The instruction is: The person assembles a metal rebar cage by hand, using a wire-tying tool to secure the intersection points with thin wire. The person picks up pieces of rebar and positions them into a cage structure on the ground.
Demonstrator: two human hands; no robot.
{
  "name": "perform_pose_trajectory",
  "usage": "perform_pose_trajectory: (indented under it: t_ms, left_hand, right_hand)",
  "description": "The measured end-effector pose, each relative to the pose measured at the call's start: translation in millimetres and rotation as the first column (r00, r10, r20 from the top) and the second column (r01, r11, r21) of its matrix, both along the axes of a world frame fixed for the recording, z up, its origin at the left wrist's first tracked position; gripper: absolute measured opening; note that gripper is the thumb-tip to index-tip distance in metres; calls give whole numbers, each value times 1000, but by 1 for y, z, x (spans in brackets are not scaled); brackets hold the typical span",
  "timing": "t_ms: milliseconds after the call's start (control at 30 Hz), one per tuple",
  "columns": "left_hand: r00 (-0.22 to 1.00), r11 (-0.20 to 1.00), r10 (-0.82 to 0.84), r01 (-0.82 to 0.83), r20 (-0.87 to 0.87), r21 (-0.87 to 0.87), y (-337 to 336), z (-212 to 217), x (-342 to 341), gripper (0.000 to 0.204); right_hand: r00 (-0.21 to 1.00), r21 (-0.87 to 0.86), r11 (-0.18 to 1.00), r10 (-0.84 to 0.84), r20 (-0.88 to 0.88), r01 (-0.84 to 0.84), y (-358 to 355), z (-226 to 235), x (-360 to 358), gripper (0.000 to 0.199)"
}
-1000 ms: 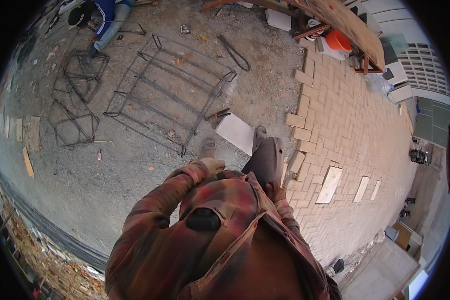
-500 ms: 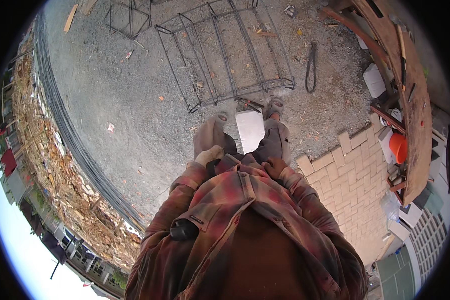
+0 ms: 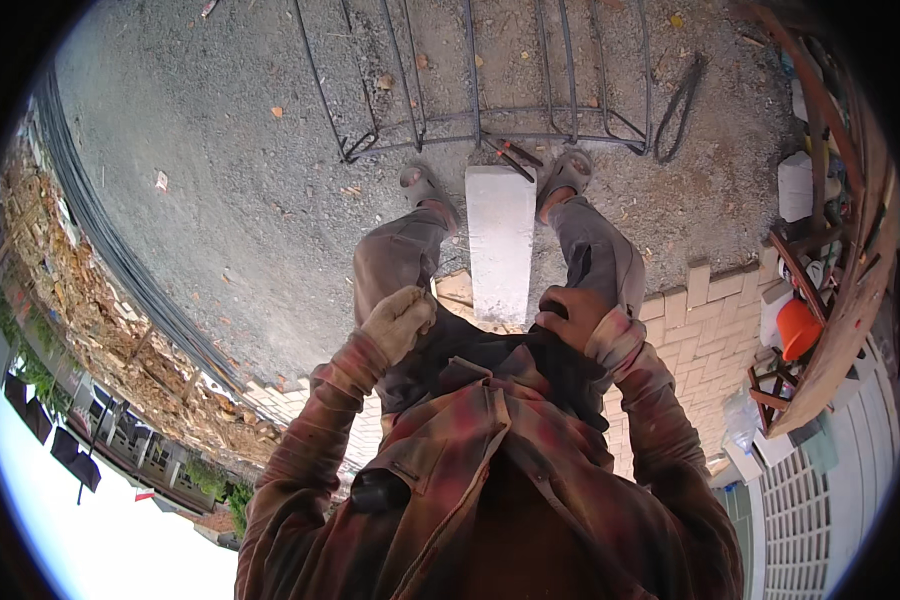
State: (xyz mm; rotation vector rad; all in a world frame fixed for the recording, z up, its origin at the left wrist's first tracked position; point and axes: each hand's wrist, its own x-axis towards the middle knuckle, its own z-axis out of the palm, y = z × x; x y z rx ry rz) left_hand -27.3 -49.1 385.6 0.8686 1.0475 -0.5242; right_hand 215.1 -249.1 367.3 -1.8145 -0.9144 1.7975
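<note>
Two hands show in the head view, looking straight down at a person in a plaid shirt (image 3: 450, 405) and grey trousers (image 3: 395, 258). The left hand (image 3: 400, 322), in a pale work glove, rests at the left thigh, its fingers curled in and pressed together on the cloth. The right hand (image 3: 573, 315), bare, is at the right thigh, fingers bent round a dark fold of the same trousers; their tips are partly hidden.

Between the grey clogs (image 3: 422, 182) lies a long whitish block (image 3: 500, 245), pointing away from the body. Just beyond its far end, long-handled pliers (image 3: 513, 158) lie with their handles apart, untouched. Near them, a frame of steel bars (image 3: 473, 70) spreads over the gravel (image 3: 220, 200), with a dark loop (image 3: 697, 72) to its right. Farther right are tan pavers (image 3: 705, 325), an orange bucket (image 3: 799, 330) and a long wooden surface (image 3: 835, 330); a bundle of dark rods (image 3: 110, 225) curves along the left.

The step in hand looks like gathering the trousers at the thighs. Reaching the pliers from this stance would call for freeing the fingers and bending forward.
</note>
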Motion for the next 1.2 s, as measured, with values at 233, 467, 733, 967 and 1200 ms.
perform_pose_trajectory:
  t_ms: [233,467,733,967,1200]
  left_hand:
    - [854,877,474,-479,-213,31,-5,-207,42,10]
    - [730,751,658,-655,-185,86,-32,-326,68,9]
    - [699,633,635,-715,330,295,-45,-378,110,17]
    - [712,698,588,-686,383,204,-33,-376,131,10]
    - [716,743,592,-663,370,93,-33,-364,138,9]
  right_hand:
    - [795,320,929,-47,605,-188,132,-229,31,36]
    - [725,543,700,-51,686,-464,151,-320,22,50]
    - [804,637,682,-121,582,-359,143,-318,31,40]
    - [790,613,694,-104,604,-377,138,-319,31,43]
    - [807,594,745,-129,576,-305,132,-323,34,46]
